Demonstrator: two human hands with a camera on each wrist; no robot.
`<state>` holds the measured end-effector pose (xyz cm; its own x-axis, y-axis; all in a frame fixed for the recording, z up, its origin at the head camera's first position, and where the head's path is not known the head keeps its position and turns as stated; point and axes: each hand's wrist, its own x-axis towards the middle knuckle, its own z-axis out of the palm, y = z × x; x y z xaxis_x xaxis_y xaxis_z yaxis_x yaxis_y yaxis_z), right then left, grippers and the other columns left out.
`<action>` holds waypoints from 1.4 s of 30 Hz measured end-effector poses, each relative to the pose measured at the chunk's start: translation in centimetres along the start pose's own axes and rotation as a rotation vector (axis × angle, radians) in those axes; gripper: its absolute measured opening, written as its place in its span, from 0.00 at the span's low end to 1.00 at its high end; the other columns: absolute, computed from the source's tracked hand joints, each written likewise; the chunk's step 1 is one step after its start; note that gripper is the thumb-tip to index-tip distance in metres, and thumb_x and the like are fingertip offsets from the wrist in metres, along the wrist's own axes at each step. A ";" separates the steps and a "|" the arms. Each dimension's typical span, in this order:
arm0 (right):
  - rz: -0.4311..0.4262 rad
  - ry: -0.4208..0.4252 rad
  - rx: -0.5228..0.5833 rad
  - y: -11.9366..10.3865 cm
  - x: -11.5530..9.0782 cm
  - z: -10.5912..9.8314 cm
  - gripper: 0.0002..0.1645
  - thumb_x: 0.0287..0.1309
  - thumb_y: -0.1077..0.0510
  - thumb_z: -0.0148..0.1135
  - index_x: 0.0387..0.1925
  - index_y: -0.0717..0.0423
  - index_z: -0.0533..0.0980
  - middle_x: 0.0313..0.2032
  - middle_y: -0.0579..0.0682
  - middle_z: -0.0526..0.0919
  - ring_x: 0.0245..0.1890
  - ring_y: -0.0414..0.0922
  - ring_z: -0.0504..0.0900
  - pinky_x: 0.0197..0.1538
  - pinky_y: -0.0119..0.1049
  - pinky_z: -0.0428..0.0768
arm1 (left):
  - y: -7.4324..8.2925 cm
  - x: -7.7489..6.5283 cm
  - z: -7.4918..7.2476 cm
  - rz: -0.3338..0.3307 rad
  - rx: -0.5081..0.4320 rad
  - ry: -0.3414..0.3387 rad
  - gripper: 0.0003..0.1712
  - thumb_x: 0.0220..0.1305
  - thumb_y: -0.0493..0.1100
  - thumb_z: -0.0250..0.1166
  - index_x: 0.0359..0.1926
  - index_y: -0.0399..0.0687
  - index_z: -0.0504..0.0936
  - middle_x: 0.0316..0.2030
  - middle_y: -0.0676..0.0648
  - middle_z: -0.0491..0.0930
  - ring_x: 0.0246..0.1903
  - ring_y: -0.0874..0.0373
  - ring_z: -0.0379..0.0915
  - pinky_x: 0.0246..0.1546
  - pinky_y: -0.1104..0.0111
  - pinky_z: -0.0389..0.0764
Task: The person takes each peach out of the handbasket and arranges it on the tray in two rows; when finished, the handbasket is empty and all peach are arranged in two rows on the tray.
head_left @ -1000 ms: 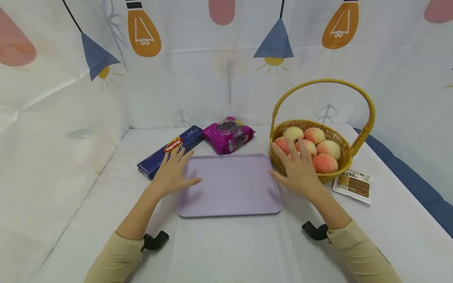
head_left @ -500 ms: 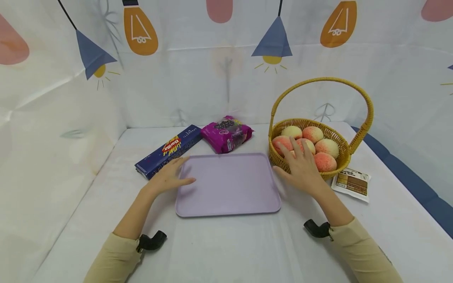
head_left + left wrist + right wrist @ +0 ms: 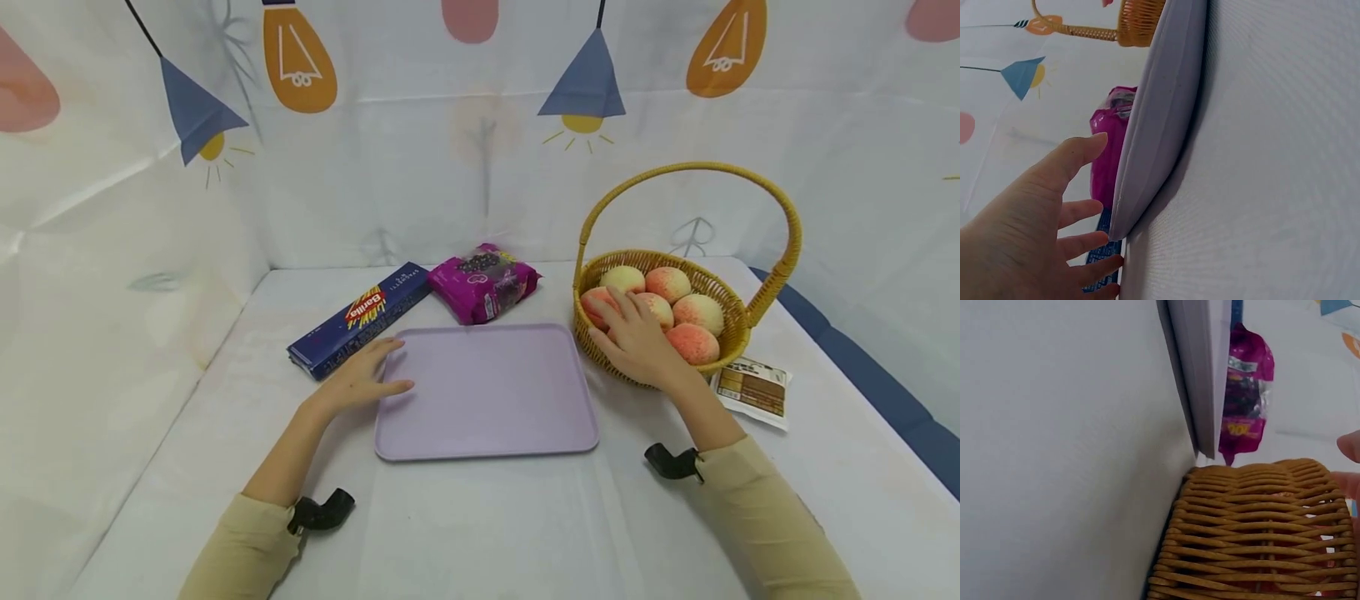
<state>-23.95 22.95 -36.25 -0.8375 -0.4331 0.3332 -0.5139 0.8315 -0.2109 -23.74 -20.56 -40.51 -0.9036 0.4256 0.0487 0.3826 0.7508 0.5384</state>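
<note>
A lilac tray [image 3: 487, 396] lies flat on the white table. My left hand [image 3: 354, 382] is at its left edge with thumb and fingers spread apart, holding nothing. In the left wrist view, that hand [image 3: 1035, 231] is beside the tray's rim [image 3: 1166, 100]. My right hand [image 3: 637, 342] reaches over the near left rim of the wicker basket [image 3: 738, 346], its fingers over a reddish peach [image 3: 597, 302]. Whether the fingertips touch that peach cannot be told. Several other peaches [image 3: 699, 312] fill the basket. The right wrist view mostly shows the woven wall [image 3: 1260, 531], with fingertips [image 3: 1350, 447] at its edge.
Behind the tray lie a blue Barilla spaghetti box [image 3: 360, 321] and a purple packet [image 3: 483, 283]. A small brown and white packet [image 3: 752, 392] sits right of the basket, whose tall handle [image 3: 690, 167] arches above it. A printed curtain [image 3: 420, 167] hangs at the back.
My right hand has moved forward and lowered over the peaches in the basket. My left hand has lowered, its fingers coming off the spaghetti box's outline toward the tray's left edge.
</note>
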 end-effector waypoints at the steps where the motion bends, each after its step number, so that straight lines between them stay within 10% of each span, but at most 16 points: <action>1: 0.007 -0.014 0.001 0.2 0.2 0.0 0.28 0.65 0.50 0.46 0.61 0.62 0.62 0.63 0.69 0.54 0.62 0.68 0.50 0.60 0.63 0.46 | 0.0 0.0 0.1 0.007 0.004 0.004 0.50 0.50 0.65 0.63 0.66 0.41 0.60 0.66 0.36 0.54 0.64 0.39 0.49 0.61 0.46 0.53; 27: -0.009 -0.196 -0.077 2.5 4.1 -0.2 0.20 0.57 0.60 0.55 0.53 0.55 0.70 0.56 0.64 0.67 0.49 0.66 0.67 0.49 0.61 0.68 | -1.9 -0.1 2.1 0.019 0.147 0.065 0.43 0.56 0.63 0.58 0.66 0.44 0.62 0.68 0.38 0.50 0.65 0.38 0.43 0.58 0.40 0.44; 42: 0.073 -0.256 -0.133 2.0 5.0 0.6 0.18 0.63 0.62 0.47 0.54 0.55 0.59 0.58 0.64 0.64 0.47 0.69 0.63 0.41 0.63 0.71 | -1.7 -0.2 2.2 0.035 0.138 0.094 0.41 0.55 0.61 0.59 0.64 0.43 0.64 0.67 0.37 0.53 0.65 0.38 0.45 0.59 0.41 0.43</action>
<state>-29.30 22.29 -35.53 -0.8998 -0.4297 0.0756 -0.4356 0.8948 -0.0981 -23.76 -20.82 -43.26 -0.9010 0.4083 0.1468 0.4308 0.8015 0.4148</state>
